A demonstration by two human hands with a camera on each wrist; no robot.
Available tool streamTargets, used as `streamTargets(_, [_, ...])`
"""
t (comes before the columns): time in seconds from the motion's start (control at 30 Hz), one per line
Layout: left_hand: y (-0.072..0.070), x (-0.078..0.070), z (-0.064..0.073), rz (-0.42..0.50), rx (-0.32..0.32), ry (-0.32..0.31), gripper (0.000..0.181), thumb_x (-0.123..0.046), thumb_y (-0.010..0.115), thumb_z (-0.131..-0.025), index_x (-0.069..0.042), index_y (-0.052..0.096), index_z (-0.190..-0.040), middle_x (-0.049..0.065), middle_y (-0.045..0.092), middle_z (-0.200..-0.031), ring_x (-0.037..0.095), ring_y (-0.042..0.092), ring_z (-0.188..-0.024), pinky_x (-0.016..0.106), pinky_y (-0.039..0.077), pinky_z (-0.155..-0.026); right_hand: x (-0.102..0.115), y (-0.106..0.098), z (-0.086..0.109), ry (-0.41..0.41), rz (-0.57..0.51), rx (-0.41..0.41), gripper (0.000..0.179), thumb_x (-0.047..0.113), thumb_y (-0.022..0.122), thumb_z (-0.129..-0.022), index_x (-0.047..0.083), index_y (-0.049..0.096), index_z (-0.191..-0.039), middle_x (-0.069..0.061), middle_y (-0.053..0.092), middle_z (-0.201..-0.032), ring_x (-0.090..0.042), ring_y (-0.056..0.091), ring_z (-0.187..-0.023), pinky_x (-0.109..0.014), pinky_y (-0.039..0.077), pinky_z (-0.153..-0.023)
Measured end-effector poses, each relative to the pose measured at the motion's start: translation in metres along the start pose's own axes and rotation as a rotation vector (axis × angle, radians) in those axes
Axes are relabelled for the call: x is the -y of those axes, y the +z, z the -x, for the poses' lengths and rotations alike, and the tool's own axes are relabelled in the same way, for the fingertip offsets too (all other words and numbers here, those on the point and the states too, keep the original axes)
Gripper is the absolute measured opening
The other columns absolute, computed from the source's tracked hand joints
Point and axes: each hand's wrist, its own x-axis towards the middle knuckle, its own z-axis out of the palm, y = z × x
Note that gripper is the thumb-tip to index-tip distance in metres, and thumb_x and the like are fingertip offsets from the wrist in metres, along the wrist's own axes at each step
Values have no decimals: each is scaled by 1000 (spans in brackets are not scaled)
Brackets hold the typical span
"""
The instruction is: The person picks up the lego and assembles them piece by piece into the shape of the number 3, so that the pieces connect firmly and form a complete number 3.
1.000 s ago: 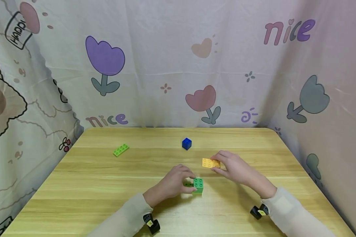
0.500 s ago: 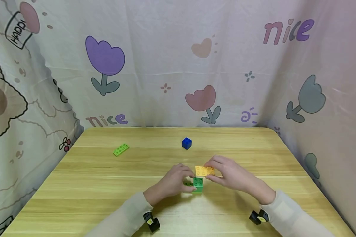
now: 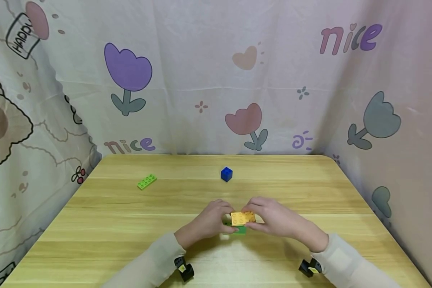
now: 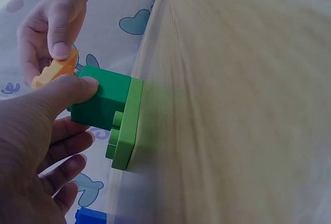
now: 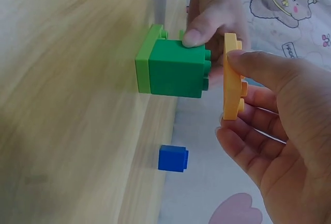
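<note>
Lining up the yellow brick [image 3: 238, 219] squarely with the studs [image 5: 207, 69] on the green block [image 5: 177, 70] looks like the key point. The right hand [image 3: 275, 216] pinches the brick between thumb and fingers, just above those studs; the right wrist view shows a narrow gap. The left hand [image 3: 209, 220] grips the green block, which stands on a light green brick [image 4: 125, 136] on the table [image 3: 129, 216]. Level pressure directly over the studs would likely seat it best, with fingertips clear of the gap.
</note>
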Motion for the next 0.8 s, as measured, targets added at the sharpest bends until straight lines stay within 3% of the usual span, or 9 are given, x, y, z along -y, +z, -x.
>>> streamTargets(0.3, [1, 1, -1, 38, 26, -17, 30, -35, 84, -78, -15, 74, -100, -11, 66, -97, 9, 56, -92, 27, 46, -83, 4, 6, -4, -4, 9, 11, 32, 32, 76, -86, 11, 70, -110, 7, 61, -99, -4, 57, -85, -20, 50, -75])
streamTargets(0.57, [2, 2, 0, 40, 7, 7, 29, -34, 83, -79, -15, 74, -100, -10, 66, -96, 8, 56, -91, 26, 46, -81, 7, 10, -8, 24, 4, 16, 36, 33, 76, -86, 9, 69, -112, 6, 62, -100, -5, 58, -86, -20, 51, -76])
streamTargets(0.8, [2, 1, -2, 25, -10, 26, 26, -36, 80, -81, -14, 71, -91, -11, 62, -88, 5, 51, -82, 18, 42, -70, 11, 13, -14, 34, -16, 10, 38, 38, 74, -86, 11, 70, -112, 6, 64, -98, -4, 58, -85, -18, 50, -76])
